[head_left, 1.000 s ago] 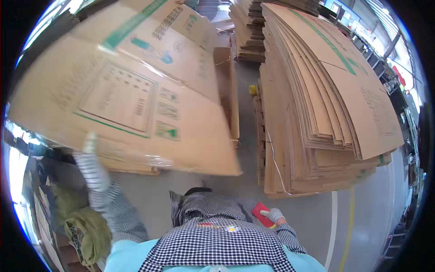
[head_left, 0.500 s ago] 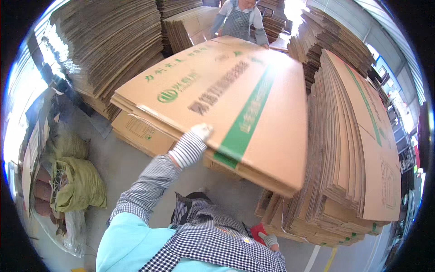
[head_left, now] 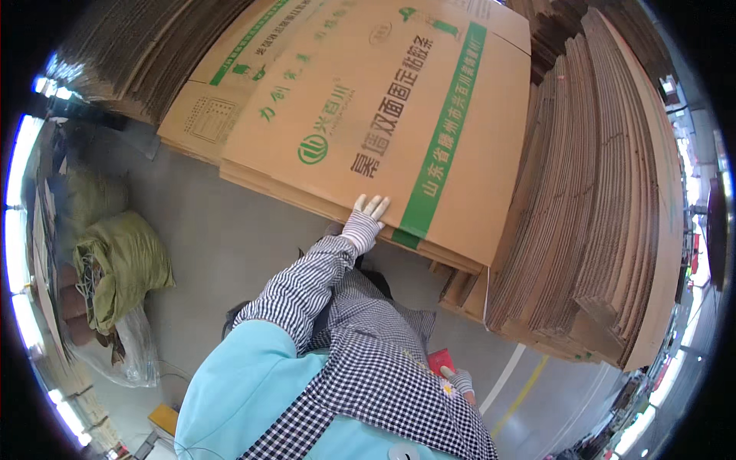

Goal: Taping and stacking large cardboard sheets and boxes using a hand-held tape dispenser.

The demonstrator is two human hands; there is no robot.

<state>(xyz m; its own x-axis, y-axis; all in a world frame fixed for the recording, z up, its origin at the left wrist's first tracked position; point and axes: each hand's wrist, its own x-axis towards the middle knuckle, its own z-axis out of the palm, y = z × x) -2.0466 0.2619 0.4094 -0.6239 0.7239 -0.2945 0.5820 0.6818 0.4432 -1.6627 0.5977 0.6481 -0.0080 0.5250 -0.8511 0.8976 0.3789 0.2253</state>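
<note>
My left hand [head_left: 365, 222], in a striped white glove, lies on the near edge of a large flattened cardboard box [head_left: 307, 195] with green and dark print. Its fingers are stretched out over the top face; its thumb is hidden. The box rests on a stack of similar flat sheets in front of me. Down by my right side, my right hand [head_left: 460, 381], also gloved, is closed around a flat red object [head_left: 440, 360]. What kind of thing it is I cannot make out.
Tall piles of flattened cardboard stand at the right [head_left: 567, 207] and the far left [head_left: 146, 46]. Another printed sheet [head_left: 195, 115] lies left of the box. A green woven sack [head_left: 130, 261] and clear plastic [head_left: 134, 360] sit on the floor at left.
The box has come down and now lies flatter on the stack. My left hand's fingers have gone from curled at its edge to stretched out. The person across has left the view.
</note>
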